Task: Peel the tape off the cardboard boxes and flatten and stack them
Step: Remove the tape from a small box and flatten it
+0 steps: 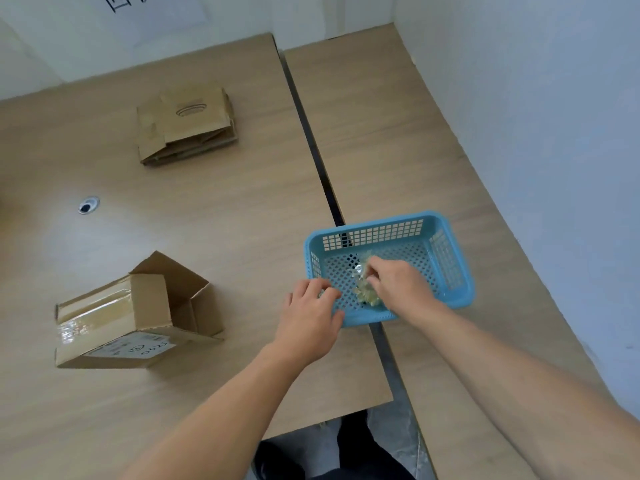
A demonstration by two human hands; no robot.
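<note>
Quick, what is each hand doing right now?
Left hand: open, fingers on the blue basket's near rim.
Right hand: inside the basket, fingers closed on crumpled tape.

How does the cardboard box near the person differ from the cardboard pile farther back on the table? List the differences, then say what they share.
1. The near box keeps its box shape, lying on its side with flaps open; the far pile is flattened and stacked.
2. The near box shows shiny tape and a white label; no tape shows on the far pile, only a printed oval mark.

Both are brown cardboard resting on the same wooden table.
</note>
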